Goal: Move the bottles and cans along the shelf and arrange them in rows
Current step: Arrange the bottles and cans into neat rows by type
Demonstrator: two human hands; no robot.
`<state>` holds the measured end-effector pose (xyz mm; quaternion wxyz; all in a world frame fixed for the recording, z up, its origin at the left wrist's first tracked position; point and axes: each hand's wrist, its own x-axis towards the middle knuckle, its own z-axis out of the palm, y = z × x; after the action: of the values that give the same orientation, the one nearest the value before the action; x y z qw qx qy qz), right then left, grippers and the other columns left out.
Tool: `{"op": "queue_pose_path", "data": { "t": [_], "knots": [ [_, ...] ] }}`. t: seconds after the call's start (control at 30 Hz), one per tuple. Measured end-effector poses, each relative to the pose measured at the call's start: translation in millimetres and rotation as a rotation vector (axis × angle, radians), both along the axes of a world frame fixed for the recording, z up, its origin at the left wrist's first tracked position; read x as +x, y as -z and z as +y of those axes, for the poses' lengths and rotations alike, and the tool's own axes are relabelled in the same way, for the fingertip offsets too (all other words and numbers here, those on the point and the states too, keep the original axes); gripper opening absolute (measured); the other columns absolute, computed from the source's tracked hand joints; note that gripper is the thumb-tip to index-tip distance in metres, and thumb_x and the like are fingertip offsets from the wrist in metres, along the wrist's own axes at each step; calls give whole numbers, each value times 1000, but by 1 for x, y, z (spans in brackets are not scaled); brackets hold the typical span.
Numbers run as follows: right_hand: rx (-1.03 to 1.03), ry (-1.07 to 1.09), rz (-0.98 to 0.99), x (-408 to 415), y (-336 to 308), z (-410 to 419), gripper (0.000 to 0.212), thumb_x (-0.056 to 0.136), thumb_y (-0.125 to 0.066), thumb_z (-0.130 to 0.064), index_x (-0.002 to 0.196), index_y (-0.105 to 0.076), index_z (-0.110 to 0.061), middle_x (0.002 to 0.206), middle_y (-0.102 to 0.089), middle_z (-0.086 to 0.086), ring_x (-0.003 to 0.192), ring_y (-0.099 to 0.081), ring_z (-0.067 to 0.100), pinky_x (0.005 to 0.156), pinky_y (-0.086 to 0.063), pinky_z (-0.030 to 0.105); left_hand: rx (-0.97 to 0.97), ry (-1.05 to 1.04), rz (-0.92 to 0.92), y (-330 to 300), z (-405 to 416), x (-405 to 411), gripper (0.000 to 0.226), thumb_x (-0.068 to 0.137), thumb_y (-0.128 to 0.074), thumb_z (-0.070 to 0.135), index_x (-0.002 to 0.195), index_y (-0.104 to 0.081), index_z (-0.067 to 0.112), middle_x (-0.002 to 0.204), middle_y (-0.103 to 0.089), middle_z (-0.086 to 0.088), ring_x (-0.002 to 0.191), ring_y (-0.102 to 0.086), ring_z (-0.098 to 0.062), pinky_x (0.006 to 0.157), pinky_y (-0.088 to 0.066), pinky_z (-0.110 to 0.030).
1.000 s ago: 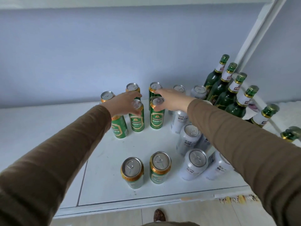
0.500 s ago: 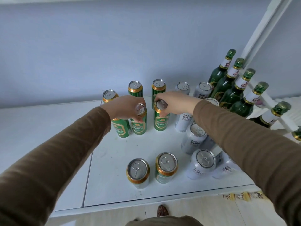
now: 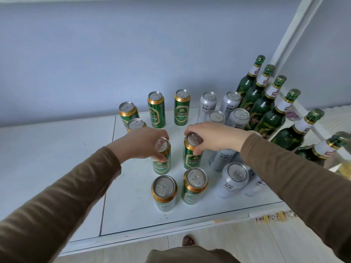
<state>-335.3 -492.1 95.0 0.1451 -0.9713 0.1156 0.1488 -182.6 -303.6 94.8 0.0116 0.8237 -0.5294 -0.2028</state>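
Head view: we grip two green cans by their rims, left hand (image 3: 139,144) on the left can (image 3: 161,156), right hand (image 3: 214,136) on the right can (image 3: 192,151), mid-shelf (image 3: 57,158), just behind the front pair (image 3: 178,188), probably to extend those rows.

Pale blue-grey wall (image 3: 133,54) rising behind white shelf (image 3: 47,149), soft daylight spreading evenly across it. White slanted frame post (image 3: 296,31) leaning at right. Light wood-look floor (image 3: 247,242) showing below shelf edge. Seams dividing shelf surface into panels.
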Motion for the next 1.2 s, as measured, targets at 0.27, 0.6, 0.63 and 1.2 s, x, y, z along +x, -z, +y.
{"op": "queue_pose_path", "data": {
  "t": [0.27, 0.6, 0.63, 1.2],
  "knots": [
    [13, -20, -27, -1, 9, 9, 72, 80, -81, -41, 141, -48, -24, 137, -57, -2, 119, -55, 20, 89, -42, 32, -3, 7, 21, 5, 2, 0, 67, 73, -83, 50, 129, -52, 34, 122, -64, 5, 107, -57, -20, 90, -52, -39],
    [-13, -17, -34, 5, 11, 15, 74, 81, -79, -46, 142, -47, -23, 138, -57, -1, 122, -54, 22, 94, -45, 36, 19, 9, 64, 5, 0, 6, 66, 73, -84, 48, 129, -53, 34, 123, -62, 5, 105, -54, -18, 84, -49, -32],
    [-15, -17, -28, 6, 11, 15, 74, 81, -79, -47, 142, -47, -23, 137, -57, 0, 122, -54, 23, 94, -44, 35, 16, 5, 72, 5, -1, 6, 66, 72, -85, 48, 129, -54, 34, 122, -62, 5, 105, -55, -19, 84, -50, -33],
    [118, 193, -332, 46, -33, -23, 72, 87, -70, -55, 148, -46, -27, 150, -50, -2, 135, -48, 18, 105, -39, 33, -313, -161, 171, -33, -12, 38, 70, 78, -80, 50, 141, -50, 41, 142, -54, 10, 117, -56, -16, 93, -41, -31]
  ]
}}
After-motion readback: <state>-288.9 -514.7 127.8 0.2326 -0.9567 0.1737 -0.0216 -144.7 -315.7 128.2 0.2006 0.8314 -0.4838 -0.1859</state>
